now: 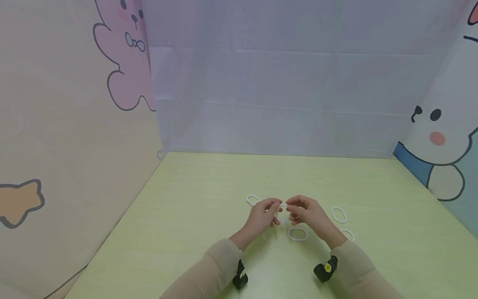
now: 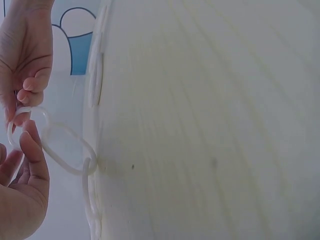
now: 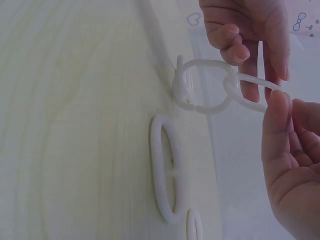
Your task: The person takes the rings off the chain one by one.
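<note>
My left hand (image 1: pixel 261 215) and right hand (image 1: pixel 308 211) meet above the table, fingertips close together. Between them is a white oval chain link (image 3: pixel 252 80). The right thumb and finger pinch one end of it. The left fingers hold it from the other side, their exact contact partly hidden. A second link (image 2: pixel 67 150) hangs from the held one, joined through it. Joined to that is a further link (image 3: pixel 180 85), low by the tabletop. Below the hands, a loose oval link (image 1: pixel 297 240) lies on the table.
Two more white links lie right of the right hand: one farther back (image 1: pixel 339 215) and one partly behind the forearm (image 1: pixel 348 232). Another link (image 1: pixel 252 200) shows beyond the left hand. The pale green table (image 1: pixel 179 216) meets a cloth backdrop (image 1: pixel 276 99) at its far edge.
</note>
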Demonstrator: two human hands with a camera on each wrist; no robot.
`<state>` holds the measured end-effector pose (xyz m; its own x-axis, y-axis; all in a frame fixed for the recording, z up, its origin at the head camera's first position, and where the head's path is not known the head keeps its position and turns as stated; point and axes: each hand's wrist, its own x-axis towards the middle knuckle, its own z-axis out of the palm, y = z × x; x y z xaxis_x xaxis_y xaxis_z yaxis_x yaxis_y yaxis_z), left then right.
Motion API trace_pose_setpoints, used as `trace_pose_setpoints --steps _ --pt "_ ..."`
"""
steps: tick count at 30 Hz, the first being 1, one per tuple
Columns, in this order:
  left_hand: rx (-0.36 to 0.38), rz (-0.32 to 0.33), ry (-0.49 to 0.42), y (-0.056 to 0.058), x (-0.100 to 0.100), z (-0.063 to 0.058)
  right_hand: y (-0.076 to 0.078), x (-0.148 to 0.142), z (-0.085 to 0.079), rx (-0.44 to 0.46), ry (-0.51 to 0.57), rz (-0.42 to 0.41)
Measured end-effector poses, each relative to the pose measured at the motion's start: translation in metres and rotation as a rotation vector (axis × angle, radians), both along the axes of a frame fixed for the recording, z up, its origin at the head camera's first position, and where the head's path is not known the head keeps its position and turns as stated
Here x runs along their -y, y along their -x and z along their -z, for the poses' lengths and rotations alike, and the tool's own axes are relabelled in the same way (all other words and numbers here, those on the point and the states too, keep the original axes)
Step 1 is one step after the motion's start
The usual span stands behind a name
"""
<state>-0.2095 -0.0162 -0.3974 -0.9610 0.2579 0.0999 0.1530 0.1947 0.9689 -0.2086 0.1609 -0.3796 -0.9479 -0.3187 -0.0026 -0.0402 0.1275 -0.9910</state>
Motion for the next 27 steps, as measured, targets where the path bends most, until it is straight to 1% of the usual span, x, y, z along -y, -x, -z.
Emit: trace_pose_setpoints --steps 7,17,22,27 --pt "0.022 -0.02 0.023 -0.0003 0.0 -0.0017 0.0028 0.0 0.0011 0.0 0.005 0.021" --pt "0.05 -0.022 0.036 -0.0011 0.0015 -0.001 0.0041 -0.0011 -0.0012 -0.002 0.022 0.045" --pt "0.034 -0.02 0.044 0.0005 0.0007 0.0009 0.0024 -0.0016 -0.0044 -0.012 0.043 0.059" --pt "0.026 0.006 0.042 0.0025 -0.0003 0.0036 0.0012 -0.0015 -0.006 -0.002 0.084 0.076"
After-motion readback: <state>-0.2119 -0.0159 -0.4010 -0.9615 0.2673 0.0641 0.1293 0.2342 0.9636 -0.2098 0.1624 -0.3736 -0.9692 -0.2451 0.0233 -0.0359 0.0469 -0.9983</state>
